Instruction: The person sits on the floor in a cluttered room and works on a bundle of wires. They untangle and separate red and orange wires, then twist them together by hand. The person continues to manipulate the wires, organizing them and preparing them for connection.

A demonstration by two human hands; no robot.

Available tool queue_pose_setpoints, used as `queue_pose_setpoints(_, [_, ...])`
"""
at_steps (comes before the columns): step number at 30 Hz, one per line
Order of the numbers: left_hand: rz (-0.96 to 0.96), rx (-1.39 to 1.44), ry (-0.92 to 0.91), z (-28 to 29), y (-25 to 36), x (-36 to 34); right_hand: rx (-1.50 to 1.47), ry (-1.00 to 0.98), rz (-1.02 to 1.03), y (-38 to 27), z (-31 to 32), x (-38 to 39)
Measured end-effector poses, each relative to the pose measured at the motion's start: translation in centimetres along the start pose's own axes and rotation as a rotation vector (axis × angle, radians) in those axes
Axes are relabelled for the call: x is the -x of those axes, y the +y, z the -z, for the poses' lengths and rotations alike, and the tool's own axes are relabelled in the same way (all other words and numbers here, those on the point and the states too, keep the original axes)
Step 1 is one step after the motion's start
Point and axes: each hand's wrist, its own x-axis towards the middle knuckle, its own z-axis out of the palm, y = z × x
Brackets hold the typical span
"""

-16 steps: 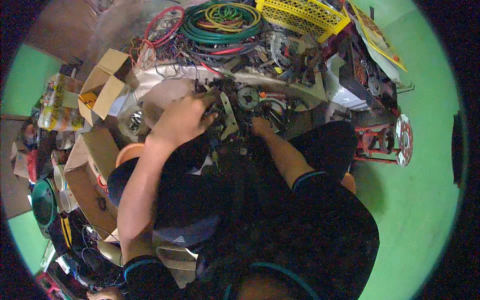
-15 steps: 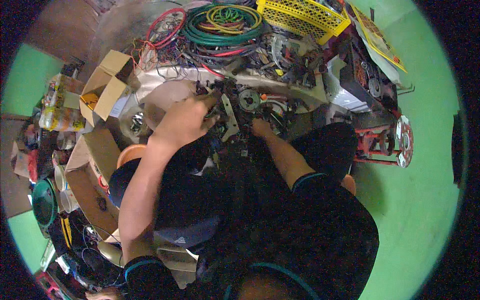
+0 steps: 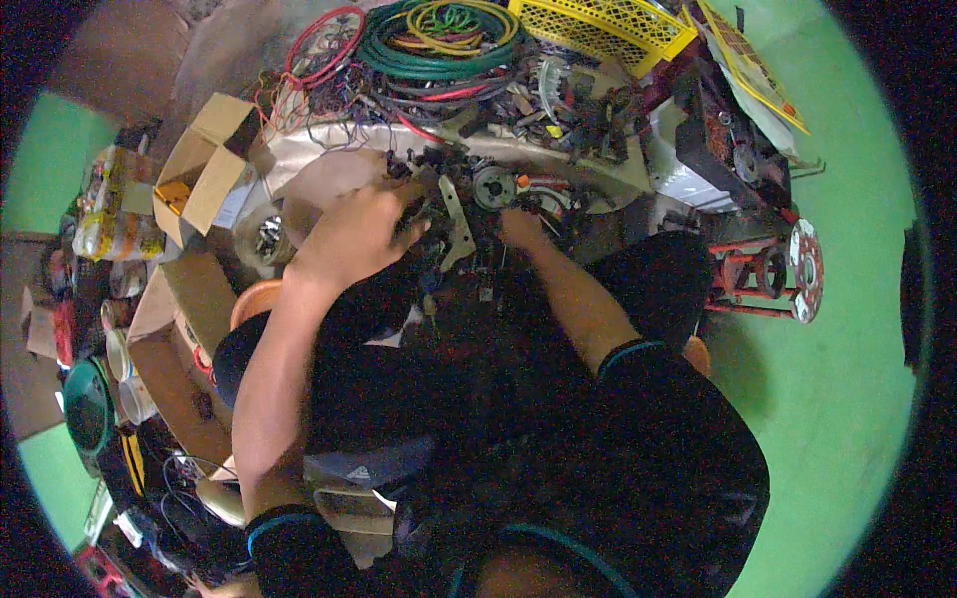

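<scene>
Between my hands stands a dark mechanical assembly with a pale, angled metal plate [image 3: 456,227] at its middle and a round grey metal wheel [image 3: 493,186] at its upper right. My left hand [image 3: 361,237] is at the left side of this assembly, fingers curled in at its dark parts. Whatever those fingers grip cannot be made out. Just below the wheel, my right hand [image 3: 521,230] is closed against the right side. Its fingertips are hidden, and so is anything in them. Dark clothing behind the lower parts makes their outlines hard to see.
Coiled green hose [image 3: 429,55] and loose wires lie at the back, beside a yellow crate [image 3: 608,35]. Open cardboard boxes [image 3: 204,164] and a metal-filled bowl [image 3: 261,239] stand at left. A red stand [image 3: 763,269] is at right.
My right hand has moved slightly up, closer beneath the round wheel. My left hand has shifted slightly left and down, its thumb side now more exposed. The whole view has shifted a little.
</scene>
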Motion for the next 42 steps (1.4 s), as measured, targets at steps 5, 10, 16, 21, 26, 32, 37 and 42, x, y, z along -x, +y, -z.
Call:
queue_pose_setpoints(5, [0.073, 0.087, -0.068, -0.5, -1.5, -0.6, -0.179, 0.327, 0.334, -2.0, 7.3, 1.6])
queue_pose_setpoints(10, [0.141, 0.074, 0.095, -1.3, -3.2, -0.7, -0.831, 0.270, 0.513, -6.4, 15.2, -0.5])
queue_pose_setpoints(16, [0.180, 0.411, 0.356, 0.2, -3.7, -1.2, -1.407, 0.180, 0.649, -12.6, 24.8, 8.7])
queue_pose_setpoints(21, [0.206, 0.651, 0.459, 1.6, -2.2, -0.7, -1.464, 0.183, 0.707, -14.1, 26.0, 11.0])
queue_pose_setpoints(26, [0.244, 0.756, 0.574, 1.6, -2.6, -0.8, -1.308, 0.385, 0.838, -14.6, 26.5, 11.7])
queue_pose_setpoints(32, [0.215, 0.780, 0.723, 1.7, -2.7, -0.6, -1.301, 0.449, 0.802, -14.6, 27.5, 12.7])
queue_pose_setpoints(37, [0.190, 0.773, 0.806, 1.7, -2.7, -0.4, -1.299, 0.425, 0.853, -14.6, 27.6, 12.8])
queue_pose_setpoints(42, [0.110, 0.700, 0.850, 2.2, -2.0, 0.0, -1.275, 0.421, 0.829, -14.6, 27.6, 13.1])
